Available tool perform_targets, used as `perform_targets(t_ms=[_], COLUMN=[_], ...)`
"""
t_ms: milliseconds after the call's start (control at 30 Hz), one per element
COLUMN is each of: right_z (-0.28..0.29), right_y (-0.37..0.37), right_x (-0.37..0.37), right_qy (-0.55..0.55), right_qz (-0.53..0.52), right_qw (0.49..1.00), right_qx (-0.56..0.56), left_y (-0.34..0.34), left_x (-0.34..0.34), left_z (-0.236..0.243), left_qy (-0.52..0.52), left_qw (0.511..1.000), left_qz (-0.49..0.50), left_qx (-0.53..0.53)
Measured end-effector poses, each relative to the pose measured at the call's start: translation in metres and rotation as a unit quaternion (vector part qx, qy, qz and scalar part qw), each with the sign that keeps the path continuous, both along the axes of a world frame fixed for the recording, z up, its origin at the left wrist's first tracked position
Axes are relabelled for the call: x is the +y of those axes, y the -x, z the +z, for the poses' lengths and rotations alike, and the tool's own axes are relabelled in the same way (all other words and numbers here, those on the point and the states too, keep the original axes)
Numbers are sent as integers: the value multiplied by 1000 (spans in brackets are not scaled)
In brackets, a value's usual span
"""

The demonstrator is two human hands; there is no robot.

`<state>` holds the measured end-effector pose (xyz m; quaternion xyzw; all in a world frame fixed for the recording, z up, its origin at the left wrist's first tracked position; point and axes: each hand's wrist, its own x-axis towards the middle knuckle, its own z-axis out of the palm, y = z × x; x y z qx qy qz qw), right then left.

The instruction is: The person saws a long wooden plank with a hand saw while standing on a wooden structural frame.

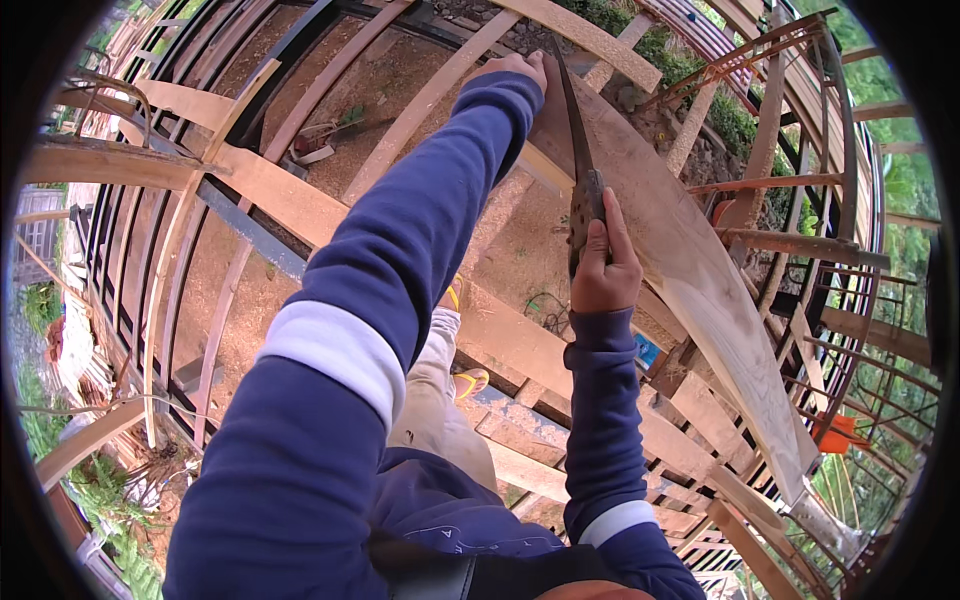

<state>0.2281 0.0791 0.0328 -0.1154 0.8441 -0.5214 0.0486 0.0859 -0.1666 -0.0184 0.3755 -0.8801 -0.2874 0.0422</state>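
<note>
My right hand [606, 251] is closed around the handle [583, 221] of a handsaw, thumb along its side. The long dark saw blade [574, 115] angles up and away, lying over the narrow far end of a long, wide wooden plank [700, 305] that runs diagonally down to the lower right. Near the blade's tip, my left hand [515, 68] has its curled fingers on the board's far end, its underside grip partly hidden. A paler batten [540, 165] shows under the plank's left side.
I am over an open framework of timber beams [285, 200] with dirt below. My sandalled foot [470, 383] is among the beams. Rusty metal bars [800, 235] and an orange object [840, 432] are at the right. A blue item [647, 350] lies below my right arm.
</note>
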Motion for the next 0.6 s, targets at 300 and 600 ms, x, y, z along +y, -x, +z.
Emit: perform_targets(t_ms=[300,600], right_z=[-9,0], right_y=[-89,-74], right_x=[74,53], right_qy=[80,32], right_qz=[26,24], right_qw=[996,998], right_qx=[-38,49], left_y=[-17,-1], left_x=[5,-12], left_z=[32,1], left_qy=[-11,-5], left_qw=[999,999], left_qz=[12,9], left_qx=[-44,-47])
